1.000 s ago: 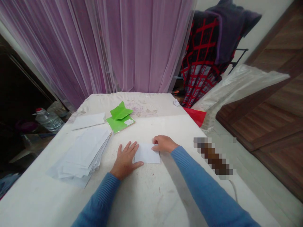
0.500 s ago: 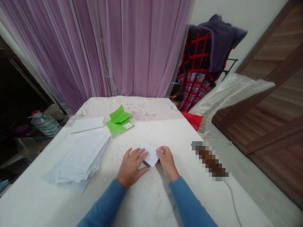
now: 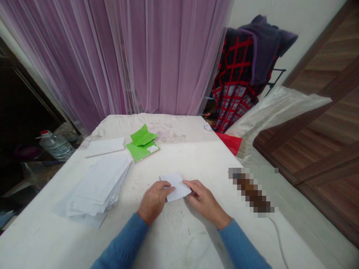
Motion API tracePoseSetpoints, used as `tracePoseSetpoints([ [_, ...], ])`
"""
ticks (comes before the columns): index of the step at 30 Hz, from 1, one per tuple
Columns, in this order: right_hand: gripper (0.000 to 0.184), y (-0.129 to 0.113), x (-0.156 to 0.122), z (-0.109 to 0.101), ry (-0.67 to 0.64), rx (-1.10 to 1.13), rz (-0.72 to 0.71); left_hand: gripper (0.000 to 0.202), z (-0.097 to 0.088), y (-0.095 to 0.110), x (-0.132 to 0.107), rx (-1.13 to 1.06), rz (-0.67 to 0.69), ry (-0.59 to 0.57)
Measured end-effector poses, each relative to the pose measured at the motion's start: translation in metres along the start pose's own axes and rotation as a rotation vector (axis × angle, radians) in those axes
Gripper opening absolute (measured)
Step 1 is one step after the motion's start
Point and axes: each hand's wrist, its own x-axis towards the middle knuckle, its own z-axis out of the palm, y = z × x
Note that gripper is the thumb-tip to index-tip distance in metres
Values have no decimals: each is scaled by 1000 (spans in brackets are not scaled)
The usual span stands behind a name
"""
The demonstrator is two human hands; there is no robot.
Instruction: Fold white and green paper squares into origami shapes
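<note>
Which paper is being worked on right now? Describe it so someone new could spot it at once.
On the white table, look at the near middle, in front of the blue sleeves. The small white paper sits between the left hand and right hand. Unlike the larger pile of white sheets to its left, it is held by both hands.

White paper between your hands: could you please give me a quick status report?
Left hand, right hand both touching small white paper. White paper stack beside left hand, apart.
</note>
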Motion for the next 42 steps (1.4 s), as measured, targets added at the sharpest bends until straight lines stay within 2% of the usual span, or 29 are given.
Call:
tracePoseSetpoints([
  [5,40,4,7,3,160,-324,-257,31,-3,1,5,-170,15,30],
  [8,29,7,10,5,110,-425,-280,24,-4,-4,5,-185,-11,-5],
  [14,20,7,14,4,-58,-348,-84,18,-10,-8,3,-89,-168,-164],
  [17,20,4,19,3,-102,-297,25,13,-12,-7,4,-49,-258,-186],
  [20,21,1,27,3,-86,-350,112,13,-11,-7,4,-19,-359,-177],
  [24,20,-5,39,9,-18,-480,232,36,-5,-8,4,-21,-445,-170],
  [28,17,-7,46,18,22,-564,284,51,1,-11,2,-11,-447,-132],
  [32,19,-5,47,22,25,-586,292,46,1,-9,2,46,-373,-110],
  [37,26,-1,48,25,19,-582,303,38,-2,0,4,111,-190,-268],
  [42,30,2,46,29,53,-594,286,42,0,4,4,130,-192,-310],
])
